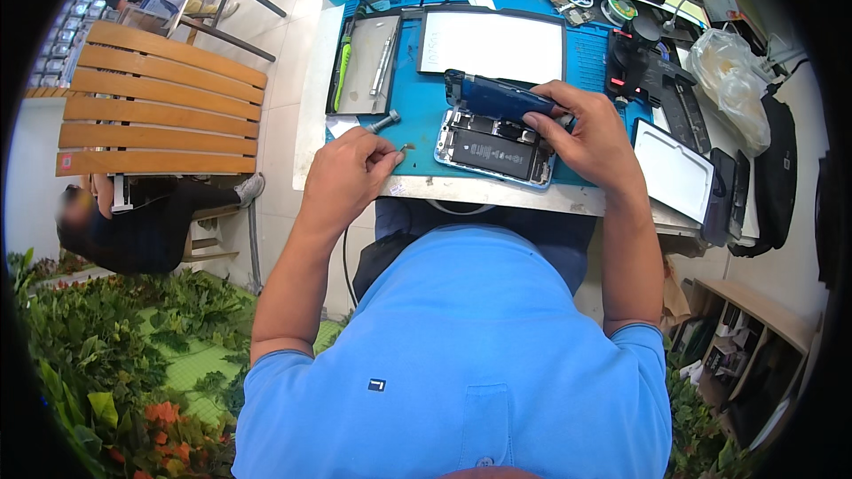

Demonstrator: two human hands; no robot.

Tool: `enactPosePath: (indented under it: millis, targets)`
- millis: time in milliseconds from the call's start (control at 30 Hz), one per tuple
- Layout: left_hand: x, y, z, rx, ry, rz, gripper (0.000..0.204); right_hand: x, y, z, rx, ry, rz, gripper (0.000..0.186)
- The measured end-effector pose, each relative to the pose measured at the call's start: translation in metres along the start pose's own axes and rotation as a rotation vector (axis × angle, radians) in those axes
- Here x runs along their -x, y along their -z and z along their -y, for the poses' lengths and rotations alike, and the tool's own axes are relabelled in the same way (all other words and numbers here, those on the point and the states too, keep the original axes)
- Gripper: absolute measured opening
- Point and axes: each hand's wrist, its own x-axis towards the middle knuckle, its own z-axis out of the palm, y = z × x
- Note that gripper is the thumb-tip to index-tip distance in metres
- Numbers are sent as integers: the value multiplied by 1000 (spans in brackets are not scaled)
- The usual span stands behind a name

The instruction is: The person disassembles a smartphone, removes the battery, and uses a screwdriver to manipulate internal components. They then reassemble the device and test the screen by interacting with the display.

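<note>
An opened phone body [453,158] lies on the blue work mat, its black battery and inner parts showing. My right hand [590,133] grips the right end of a dark phone screen [501,98], thumb in front and fingers behind. That screen is tilted up over the far edge of the body; whether a cable joins the two is hidden. Left of the phone, my left hand [351,167] is closed in a pinch low over the mat. At its fingertips is a tiny part [406,149], too small to name. Just beyond lies a short metal bolt-like piece [385,121].
A tray [362,89] with a green tool and a silver pen-shaped tool is at the left. A white panel [493,44] lies behind the phone. To the right are a white box lid [674,170], a black clamp-like device [632,66] and a plastic bag [728,80].
</note>
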Motion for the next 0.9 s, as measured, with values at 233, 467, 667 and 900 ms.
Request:
enactPosePath:
  millis: [233, 467, 667, 900]
  targets:
    - [-4, 2, -7, -129, -22, 21, 15, -1, 0, -5, -9, 40, -5, 26]
    - [-8, 8, -10, 206, 201, 137, 11, 0, -1, -10, 7, 54, -9, 28]
    - [-2, 7, -35, 859, 154, 198, 11, -2, -1, -9, -43, 41, -13, 25]
    - [-11, -15, -48, 912, 64, 249, 18, -2, 0, -11, -19, 93, -16, 27]
